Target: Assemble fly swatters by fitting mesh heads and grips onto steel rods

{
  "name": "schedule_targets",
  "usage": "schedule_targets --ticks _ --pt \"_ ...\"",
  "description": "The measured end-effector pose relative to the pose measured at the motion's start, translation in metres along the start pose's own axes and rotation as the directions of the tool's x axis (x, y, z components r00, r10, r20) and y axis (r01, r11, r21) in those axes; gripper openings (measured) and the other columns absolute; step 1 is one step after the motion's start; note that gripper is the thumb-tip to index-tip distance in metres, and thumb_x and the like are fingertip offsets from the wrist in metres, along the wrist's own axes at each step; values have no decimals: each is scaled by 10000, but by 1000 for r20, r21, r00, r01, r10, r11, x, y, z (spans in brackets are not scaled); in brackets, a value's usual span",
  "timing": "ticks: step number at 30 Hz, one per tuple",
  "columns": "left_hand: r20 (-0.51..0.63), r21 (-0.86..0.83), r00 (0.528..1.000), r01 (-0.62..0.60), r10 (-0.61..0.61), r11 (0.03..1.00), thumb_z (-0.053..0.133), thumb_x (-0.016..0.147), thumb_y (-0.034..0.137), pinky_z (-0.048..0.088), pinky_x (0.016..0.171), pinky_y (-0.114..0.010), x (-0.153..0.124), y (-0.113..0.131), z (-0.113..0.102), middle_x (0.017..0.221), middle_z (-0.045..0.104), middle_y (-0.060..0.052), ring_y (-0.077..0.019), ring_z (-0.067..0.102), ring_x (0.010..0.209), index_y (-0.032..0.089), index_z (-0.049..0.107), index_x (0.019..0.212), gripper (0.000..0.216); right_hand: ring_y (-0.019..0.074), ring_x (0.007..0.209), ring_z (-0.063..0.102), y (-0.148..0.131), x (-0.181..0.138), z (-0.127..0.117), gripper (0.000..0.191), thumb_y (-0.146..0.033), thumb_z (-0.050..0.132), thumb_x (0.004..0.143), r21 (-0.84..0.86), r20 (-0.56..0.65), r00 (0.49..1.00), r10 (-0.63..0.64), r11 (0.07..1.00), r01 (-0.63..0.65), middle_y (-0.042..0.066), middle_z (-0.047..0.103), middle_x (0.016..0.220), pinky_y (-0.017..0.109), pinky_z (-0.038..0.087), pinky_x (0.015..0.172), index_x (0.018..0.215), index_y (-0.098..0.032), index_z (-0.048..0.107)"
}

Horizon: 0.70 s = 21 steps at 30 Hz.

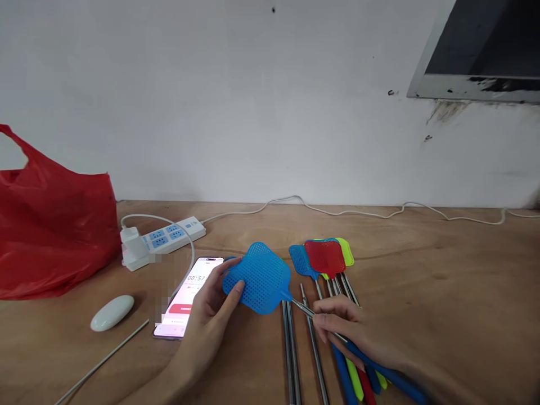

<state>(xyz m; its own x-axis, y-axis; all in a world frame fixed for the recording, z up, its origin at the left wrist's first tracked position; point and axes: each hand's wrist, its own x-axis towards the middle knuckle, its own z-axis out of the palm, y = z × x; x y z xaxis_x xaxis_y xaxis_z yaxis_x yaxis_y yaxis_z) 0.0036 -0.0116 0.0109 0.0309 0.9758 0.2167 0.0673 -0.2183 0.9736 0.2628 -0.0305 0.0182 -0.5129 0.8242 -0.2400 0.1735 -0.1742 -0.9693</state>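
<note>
A blue mesh fly swatter head (259,277) is pinched at its left edge by my left hand (213,304), thumb on top. Its thin metal rod runs down to the right, and my right hand (343,326) is closed round that rod just above the blue handle (392,378). Just to the right lies a small pile of swatters (324,257) with blue, red and yellow-green heads, their rods and coloured handles passing under my right hand. Bare metal rods (291,349) lie on the wooden table between my hands.
A phone (188,298) with a lit timer screen lies under my left hand. A white power strip (162,239) with a charger, a white oval mouse-like object (112,313), a red plastic bag (50,230) and a loose rod (101,363) are at the left. A white cable (358,212) runs along the wall.
</note>
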Motion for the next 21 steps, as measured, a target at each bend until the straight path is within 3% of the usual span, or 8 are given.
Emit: schedule_targets --ticks 3,6,8,15,21 --pt "110 -98 992 79 -68 992 679 881 447 539 613 -287 1 -1 1 805 660 4 -169 634 651 205 496 1311 526 57 261 310 -4 -1 -1 461 -618 492 894 42 60 998 33 998 -35 -89 460 372 172 203 284 708 -199 545" --pt "188 -99 975 137 -116 986 708 860 428 524 558 -272 -1 -1 3 626 628 49 -152 618 530 175 467 1344 597 55 228 289 -7 -1 0 458 -625 461 912 77 104 993 50 995 -58 -72 572 436 167 198 251 908 -187 595" --pt "225 -83 965 155 -133 984 709 862 417 519 546 -262 -4 -2 5 600 642 53 -150 627 512 173 447 1360 613 53 215 288 -6 -1 1 476 -628 457 915 76 118 991 60 995 -70 -78 558 416 159 207 245 926 -177 606" --pt "298 -108 938 215 -175 971 679 892 419 518 485 -242 -8 -2 6 524 667 40 -150 629 434 149 383 1401 648 40 221 274 -2 0 4 457 -593 531 871 17 83 991 101 995 -103 -90 465 361 152 214 240 671 -184 573" --pt "300 -222 920 324 -252 920 726 850 413 486 365 -214 -5 -3 6 569 683 18 -138 591 367 151 371 1446 742 38 281 283 -3 -3 12 432 -540 554 881 -153 -46 999 -21 988 13 -109 366 363 155 206 299 634 -186 550"
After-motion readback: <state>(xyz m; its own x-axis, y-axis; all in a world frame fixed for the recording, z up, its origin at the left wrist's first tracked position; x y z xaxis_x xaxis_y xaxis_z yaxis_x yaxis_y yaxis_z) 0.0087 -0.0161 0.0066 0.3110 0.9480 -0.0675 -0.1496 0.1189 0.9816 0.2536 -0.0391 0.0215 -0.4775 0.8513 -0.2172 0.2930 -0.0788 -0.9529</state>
